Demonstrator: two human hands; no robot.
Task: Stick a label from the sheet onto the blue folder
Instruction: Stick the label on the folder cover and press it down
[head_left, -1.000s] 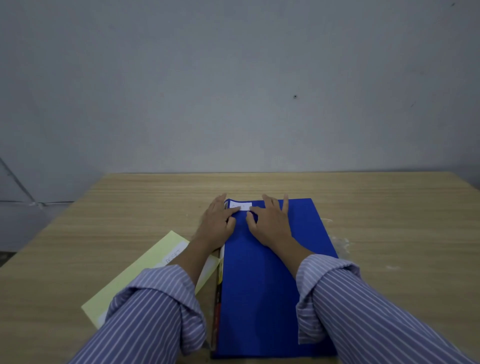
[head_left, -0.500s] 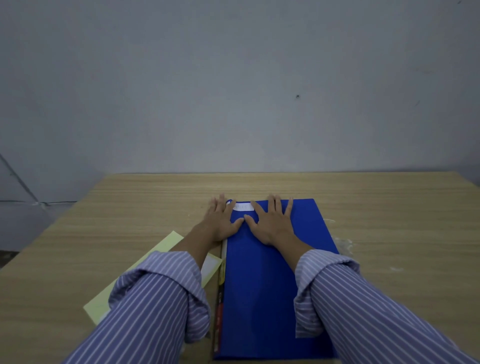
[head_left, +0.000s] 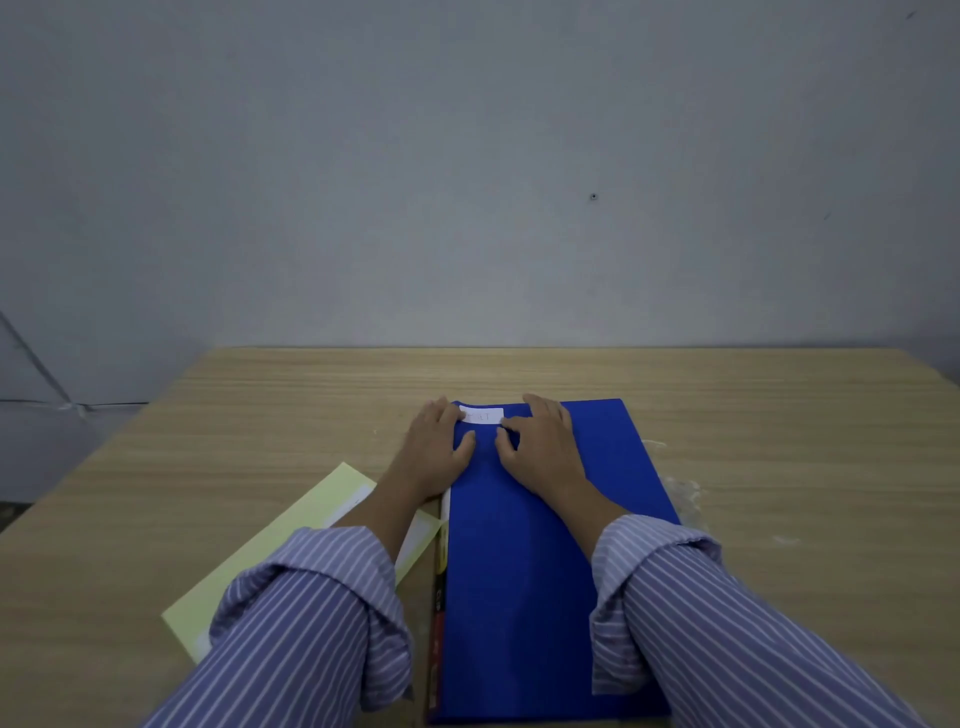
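A blue folder lies lengthwise on the wooden table in front of me. A small white label sits flat near the folder's far left corner. My left hand rests palm down on the folder's left edge, its fingertips touching the label's left end. My right hand lies flat on the folder just right of the label, with a fingertip at the label's right end. Neither hand holds anything. A pale yellow label sheet lies to the left, partly under my left forearm.
The wooden table ends at a grey wall behind. Clear plastic scraps lie just right of the folder. Colored page edges show along the folder's left side. My striped sleeves cover the near part of the folder and sheet.
Both hands spread their fingers flat half a second ago, then drew them together again beside the label. The label and folder have stayed in place.
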